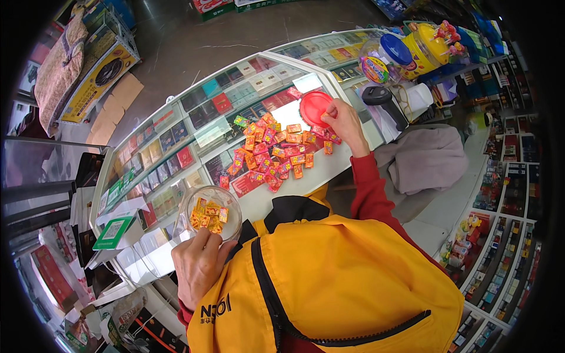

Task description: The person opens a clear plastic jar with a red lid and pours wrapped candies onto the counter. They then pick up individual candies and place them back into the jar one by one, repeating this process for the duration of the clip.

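Person in yellow jacket [359,265] at a glass-topped table [328,172]. Hands well apart. Left hand [201,265] nearest: fingers curled over the near rim of a clear jar [236,207], gripping it; a few yellow-orange candies [212,215] inside. Green card [113,233] on a stand, left of jar. Past the jar, loose pile of small pink, red and orange packs [276,150], right on the table. Right hand [346,125] at the pile's far right, thumb and fingers pinching the edge of a round red lid [313,108]. Grey cloth [429,159] and black scanner [385,107] to the right. Farther: blue-lidded tub [395,50], yellow tub [428,46], lollipops [448,33]. Grey floor [253,35] beyond.
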Available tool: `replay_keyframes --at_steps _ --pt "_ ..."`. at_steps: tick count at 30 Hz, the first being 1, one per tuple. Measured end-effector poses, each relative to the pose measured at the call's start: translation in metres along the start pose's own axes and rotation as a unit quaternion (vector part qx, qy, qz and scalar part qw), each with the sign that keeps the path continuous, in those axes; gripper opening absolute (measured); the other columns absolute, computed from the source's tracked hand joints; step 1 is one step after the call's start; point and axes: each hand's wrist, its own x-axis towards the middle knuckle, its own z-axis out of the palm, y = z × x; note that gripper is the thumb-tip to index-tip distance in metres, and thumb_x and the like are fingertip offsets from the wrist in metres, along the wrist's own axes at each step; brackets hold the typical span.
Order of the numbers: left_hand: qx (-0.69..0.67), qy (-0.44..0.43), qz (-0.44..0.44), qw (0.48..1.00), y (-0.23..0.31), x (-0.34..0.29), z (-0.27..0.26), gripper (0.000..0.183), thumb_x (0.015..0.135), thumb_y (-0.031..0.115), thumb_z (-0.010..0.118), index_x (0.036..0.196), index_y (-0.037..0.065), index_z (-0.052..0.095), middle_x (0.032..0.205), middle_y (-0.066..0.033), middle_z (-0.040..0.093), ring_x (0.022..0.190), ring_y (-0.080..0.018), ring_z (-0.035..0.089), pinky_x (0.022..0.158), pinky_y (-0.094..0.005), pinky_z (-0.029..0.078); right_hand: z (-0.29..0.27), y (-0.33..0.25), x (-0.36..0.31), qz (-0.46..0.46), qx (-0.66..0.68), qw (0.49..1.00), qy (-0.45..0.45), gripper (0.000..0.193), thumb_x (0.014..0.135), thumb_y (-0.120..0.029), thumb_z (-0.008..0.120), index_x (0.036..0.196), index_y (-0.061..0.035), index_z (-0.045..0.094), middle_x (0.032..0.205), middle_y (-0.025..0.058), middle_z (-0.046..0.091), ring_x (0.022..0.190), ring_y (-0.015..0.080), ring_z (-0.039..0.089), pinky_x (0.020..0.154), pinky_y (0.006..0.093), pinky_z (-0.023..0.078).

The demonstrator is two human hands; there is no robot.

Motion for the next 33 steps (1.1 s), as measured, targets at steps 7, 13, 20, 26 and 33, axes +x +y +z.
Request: replay_keyframes --at_steps 7,13,20,26,33 --pt "-0.001 0.003 0.002 1.0 0.001 -0.001 0.001 0.034 0.074 0.017 0.089 0.072 0.004 0.058 0.073 -0.0085 0.054 0.057 -0.0283 0.061 0.052 -0.0409 0.046 0.011 -0.133 -0.049 -0.06 0.419 0.894 -0.144 0.015 0.094 -0.01 0.08 0.105 -0.001 0.073 0.094 0.0018 0.074 0.081 0.0072 0.067 0.073 0.0238 0.055" --pt "-0.004 0.009 -0.004 1.0 -0.001 -0.003 0.002 0.032 0.074 0.015 0.089 0.073 0.004 0.059 0.073 -0.0084 0.055 0.058 -0.0282 0.061 0.052 -0.0403 0.046 0.062 -0.245 -0.102 -0.347 0.316 0.849 -0.244 0.013 0.092 -0.01 0.079 0.1 -0.0026 0.071 0.094 0.0084 0.065 0.086 0.0239 0.067 0.073 0.0347 0.055" --pt "-0.017 0.033 -0.041 0.998 -0.006 -0.015 -0.001 0.031 0.074 0.015 0.09 0.075 0.005 0.061 0.073 -0.0076 0.057 0.058 -0.0279 0.062 0.052 -0.0397 0.046 0.064 -0.188 -0.068 -0.31 0.257 0.9 -0.166 0.022 0.087 -0.006 0.078 0.108 -0.0032 0.075 0.109 0.0107 0.071 0.1 0.0293 0.068 0.082 0.0401 0.056" --pt "-0.026 0.046 -0.045 0.998 -0.01 -0.015 -0.003 0.031 0.074 0.016 0.09 0.077 0.005 0.061 0.073 -0.0074 0.057 0.058 -0.0277 0.062 0.053 -0.0396 0.046 0.085 -0.15 -0.068 -0.384 0.068 0.912 -0.124 0.034 0.09 -0.005 0.07 0.123 0.0008 0.069 0.135 0.0173 0.064 0.129 0.0363 0.058 0.111 0.0463 0.047" --pt "-0.027 0.043 -0.053 0.997 -0.013 -0.018 -0.006 0.03 0.075 0.017 0.09 0.076 0.005 0.062 0.072 -0.0074 0.057 0.057 -0.0272 0.062 0.052 -0.039 0.046 0.085 -0.14 -0.113 -0.426 0.065 0.884 -0.179 0.036 0.09 -0.004 0.068 0.125 -0.0001 0.07 0.136 0.015 0.066 0.134 0.0326 0.058 0.114 0.0473 0.043"
